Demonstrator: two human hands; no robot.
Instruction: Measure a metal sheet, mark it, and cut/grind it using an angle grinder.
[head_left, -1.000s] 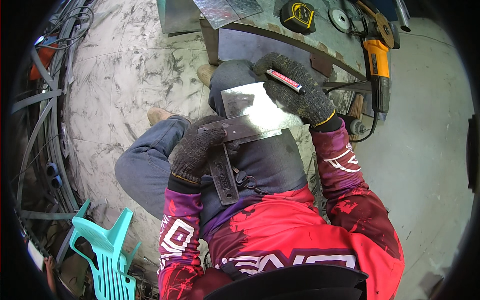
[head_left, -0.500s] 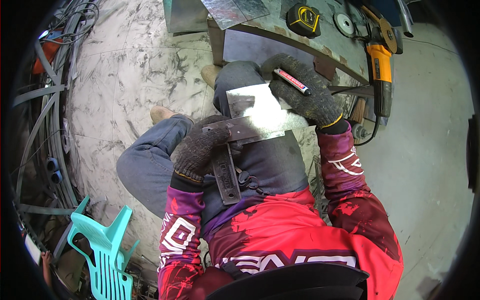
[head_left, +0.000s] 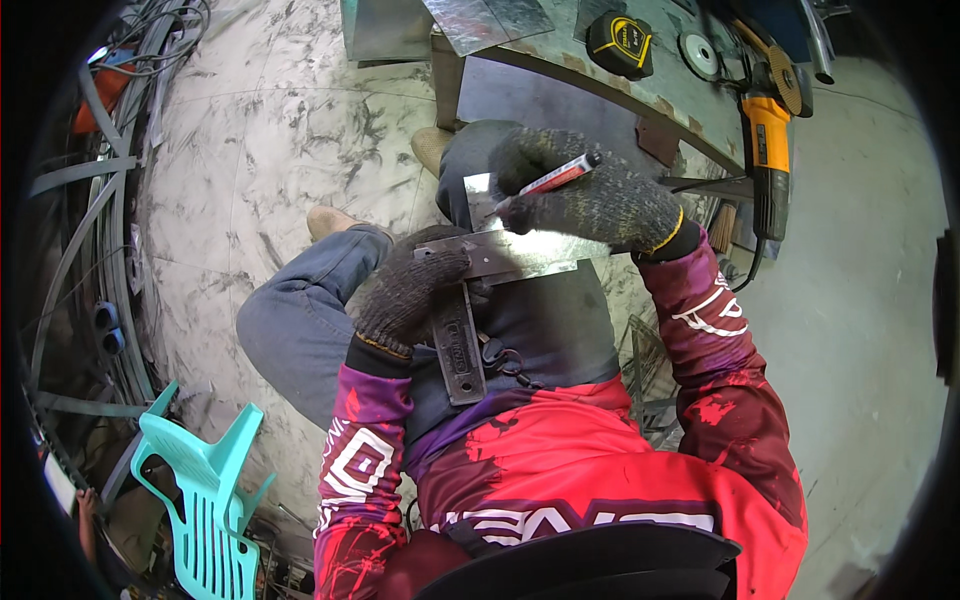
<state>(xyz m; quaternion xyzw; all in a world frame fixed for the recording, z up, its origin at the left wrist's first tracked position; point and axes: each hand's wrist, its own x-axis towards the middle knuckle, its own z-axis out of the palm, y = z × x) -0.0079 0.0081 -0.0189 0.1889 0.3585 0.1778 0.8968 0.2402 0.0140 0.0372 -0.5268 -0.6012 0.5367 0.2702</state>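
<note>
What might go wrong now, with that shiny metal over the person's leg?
The shiny metal sheet is over a rounded thigh, not on the flat table, so it might wobble.

The left hand grips the metal square near its corner, so the blade's far end might swing.

The right hand holds a marker close above, so a slip might leave a stray smudge.

2 gloved hands (head_left: 400, 295) | 1 marker (head_left: 560, 176) | 1 square (head_left: 459, 350) | 1 tape measure (head_left: 620, 46) | 1 angle grinder (head_left: 769, 145) | 1 chair (head_left: 200, 458)
</note>
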